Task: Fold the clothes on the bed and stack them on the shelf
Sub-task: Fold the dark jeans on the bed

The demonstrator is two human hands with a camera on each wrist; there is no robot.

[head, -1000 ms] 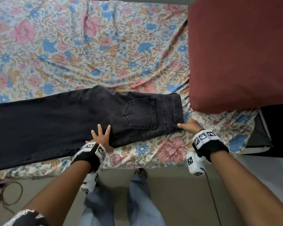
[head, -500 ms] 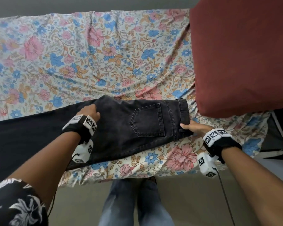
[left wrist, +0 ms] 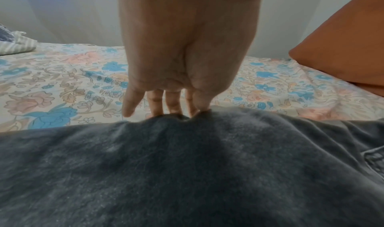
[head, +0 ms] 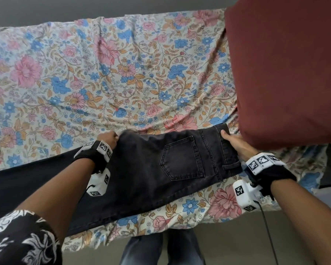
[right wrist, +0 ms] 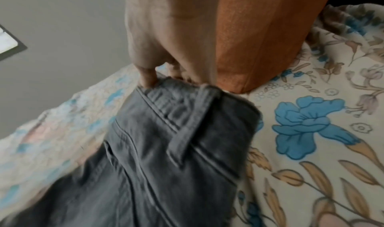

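Dark grey jeans (head: 151, 169) lie folded lengthwise across the near edge of the bed, back pocket up, waistband to the right, legs running off to the left. My left hand (head: 111, 138) pinches the far crotch edge of the jeans (left wrist: 187, 165); in the left wrist view its fingertips (left wrist: 176, 112) gather the cloth. My right hand (head: 235, 144) grips the far end of the waistband (right wrist: 187, 102), thumb on top, tight against the pillow. No shelf is in view.
The floral bedsheet (head: 122, 73) covers the bed behind the jeans. A big rust-red pillow (head: 287, 69) fills the right side. Striped cloth (left wrist: 14, 43) lies at the far left of the bed. My legs stand at the bed's near edge.
My left hand moved from the jeans' near edge across to their far crotch edge and took hold. My right hand slid up the waistband to its far end. The jeans shifted slightly.
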